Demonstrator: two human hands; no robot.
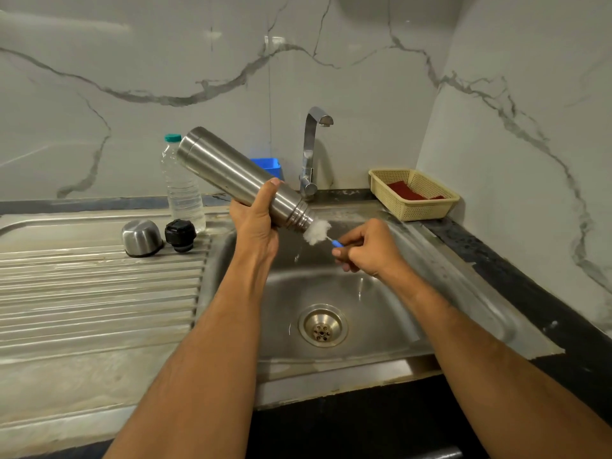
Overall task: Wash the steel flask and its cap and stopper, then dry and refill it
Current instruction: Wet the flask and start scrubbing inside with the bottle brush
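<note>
My left hand [256, 220] grips the steel flask [228, 167] near its neck, tilted with the open mouth pointing down and right over the sink basin [374, 293]. My right hand [367, 248] holds the blue handle of a bottle brush [316, 231]; its white bristle head sits at the flask's mouth. Water drips from the mouth into the basin. The steel cap [140, 237] stands upside down on the drainboard, and the black stopper [180, 234] rests right beside it.
A clear water bottle [182, 187] with a green lid stands behind the stopper. The tap [311, 150] rises behind the basin, a blue tub [268, 165] to its left. A cream basket [414, 193] with red cloth sits at the back right corner.
</note>
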